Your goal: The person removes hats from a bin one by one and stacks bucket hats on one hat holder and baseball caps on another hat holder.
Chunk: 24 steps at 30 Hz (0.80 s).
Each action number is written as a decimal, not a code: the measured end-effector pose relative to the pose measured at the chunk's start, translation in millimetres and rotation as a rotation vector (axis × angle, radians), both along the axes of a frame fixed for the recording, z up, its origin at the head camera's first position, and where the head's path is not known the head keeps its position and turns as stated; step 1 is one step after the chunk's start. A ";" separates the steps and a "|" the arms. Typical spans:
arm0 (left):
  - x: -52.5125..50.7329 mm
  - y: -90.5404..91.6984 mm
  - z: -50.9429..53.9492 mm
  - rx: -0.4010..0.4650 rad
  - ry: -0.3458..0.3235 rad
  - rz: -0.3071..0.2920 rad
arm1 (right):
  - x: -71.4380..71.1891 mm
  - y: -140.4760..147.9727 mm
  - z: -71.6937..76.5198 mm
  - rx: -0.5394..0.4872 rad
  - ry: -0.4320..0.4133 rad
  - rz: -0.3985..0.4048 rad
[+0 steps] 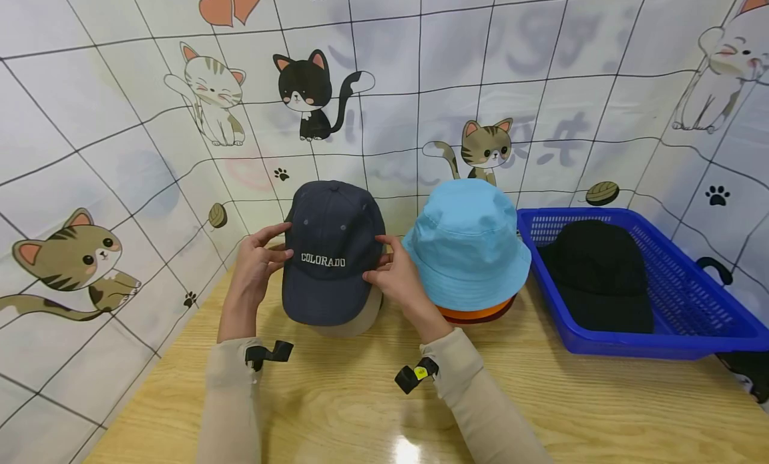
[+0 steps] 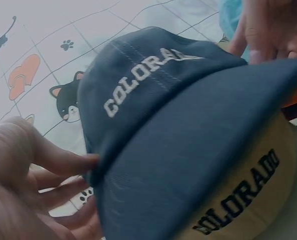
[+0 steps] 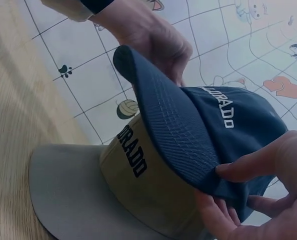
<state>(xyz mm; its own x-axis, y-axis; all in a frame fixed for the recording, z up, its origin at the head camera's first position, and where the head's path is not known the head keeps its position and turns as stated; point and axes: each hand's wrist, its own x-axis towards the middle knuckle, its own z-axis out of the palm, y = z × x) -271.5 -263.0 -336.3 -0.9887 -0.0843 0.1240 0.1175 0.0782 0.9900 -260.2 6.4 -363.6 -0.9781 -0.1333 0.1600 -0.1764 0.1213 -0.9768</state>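
A navy baseball cap [image 1: 327,234] with white COLORADO lettering sits over a beige cap [image 3: 161,185] that has dark COLORADO lettering and a greyish brim. In the head view most of the beige cap is hidden. My left hand [image 1: 252,264] pinches the navy cap's left side, its thumb [image 2: 71,161] against the edge near the brim. On the other side my right hand [image 1: 396,274] grips the cap where brim and crown meet, thumb on top and fingers tucked beneath. The navy brim stands above the beige brim in the right wrist view.
To the right, a light blue bucket hat [image 1: 465,244] is stacked over orange and dark red hats [image 1: 480,314]. Beyond it, a blue plastic basket [image 1: 697,284] holds a black cap [image 1: 601,274]. A cat-patterned covering [image 1: 390,117] rises behind the wooden table [image 1: 336,397].
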 end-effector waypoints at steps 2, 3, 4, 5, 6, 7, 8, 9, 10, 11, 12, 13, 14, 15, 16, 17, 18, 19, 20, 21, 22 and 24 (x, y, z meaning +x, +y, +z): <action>0.5 -1.7 0.1 -0.059 -0.029 0.001 | 1.6 0.4 0.7 0.050 0.019 -0.018; 0.8 -2.1 0.1 -0.083 -0.044 0.002 | 1.9 0.6 0.5 0.077 0.027 -0.029; 0.9 -2.3 0.0 -0.105 -0.057 0.002 | 2.0 0.7 0.0 0.105 0.037 -0.037; 1.3 -2.5 -0.3 -0.127 -0.070 0.005 | 2.2 0.7 -0.5 0.132 0.045 -0.042; 1.6 -2.8 -0.7 -0.148 -0.084 0.004 | 2.2 0.6 -1.4 0.163 0.052 -0.045; 1.8 -3.3 -1.3 -0.165 -0.097 0.003 | 2.3 0.3 -2.3 0.190 0.057 -0.048; 2.1 -3.6 -2.1 -0.183 -0.107 -0.002 | 2.1 -0.4 -3.3 0.214 0.063 -0.048; 2.1 -4.2 -2.9 -0.196 -0.115 -0.011 | 2.2 -0.9 -4.2 0.232 0.069 -0.046; 1.9 -4.8 -4.2 -0.204 -0.122 -0.021 | 2.1 -1.6 -5.6 0.250 0.077 -0.046; 1.6 -5.5 -5.6 -0.211 -0.128 -0.030 | 2.0 -2.4 -6.9 0.264 0.081 -0.046; 1.1 -6.0 -7.0 -0.212 -0.134 -0.042 | 2.1 -3.2 -8.3 0.278 0.086 -0.049; 0.4 -6.5 -8.5 -0.211 -0.139 -0.050 | 2.2 -3.9 -10.0 0.289 0.095 -0.053; -0.3 -7.0 -9.9 -0.209 -0.142 -0.058 | 2.0 -4.7 -11.9 0.303 0.100 -0.057; -1.2 -7.6 -11.4 -0.208 -0.145 -0.067 | 1.6 -5.3 -14.1 0.308 0.103 -0.058; -2.0 -7.8 -12.7 -0.206 -0.151 -0.074 | 1.1 -6.1 -16.6 0.317 0.110 -0.060; -2.9 -8.2 -14.0 -0.204 -0.156 -0.082 | 0.6 -6.6 -18.9 0.321 0.114 -0.059; -4.1 -8.8 -15.5 -0.202 -0.161 -0.090 | 0.0 -7.0 -21.2 0.329 0.119 -0.058; -5.1 -9.3 -16.8 -0.205 -0.166 -0.097 | -0.6 -7.3 -23.3 0.335 0.123 -0.056; -6.3 -9.7 -18.0 -0.206 -0.171 -0.105 | -1.2 -7.5 -25.0 0.342 0.125 -0.055; -7.4 -10.2 -19.2 -0.208 -0.176 -0.113 | -1.7 -7.6 -26.6 0.347 0.130 -0.054; -8.5 -10.5 -20.4 -0.205 -0.182 -0.116 | -2.0 -7.7 -27.6 0.356 0.136 -0.054; -10.3 -11.2 -22.5 -0.203 -0.186 -0.120 | -2.2 -7.7 -28.8 0.372 0.145 -0.055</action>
<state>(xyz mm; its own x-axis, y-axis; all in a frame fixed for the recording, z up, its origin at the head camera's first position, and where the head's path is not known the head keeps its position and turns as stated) -281.8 -274.2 -358.8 -0.9974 0.0424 -0.0576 -0.0438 0.2733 0.9609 -262.5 -1.3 -392.4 -0.9561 -0.1565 0.2478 -0.2928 0.4751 -0.8298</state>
